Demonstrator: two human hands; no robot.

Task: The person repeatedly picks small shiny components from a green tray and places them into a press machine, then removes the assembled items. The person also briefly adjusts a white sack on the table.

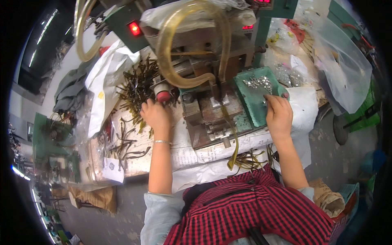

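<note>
My left hand [156, 116] is at the near edge of a pile of dark olive strips [136, 87], beside a red push button [163, 96]. Its fingers are bent closed, and whatever they pinch is hidden. Over the right side of a green tray [254, 116] is my right hand [279, 114], fingers curled together; anything between the tips is too small to make out. Small shiny metal pieces [260, 83] lie in the tray's far part. Between my hands stands a bench press [210, 108]. One olive strip [234, 147] runs from under its tool toward me.
A thick clear hose [165, 45] loops in front of the press. Several strips [249, 160] hang at the table's front edge near my lap. White plastic sheeting [108, 77] lies at the left, and a clear plastic bag [345, 69] hangs at the right.
</note>
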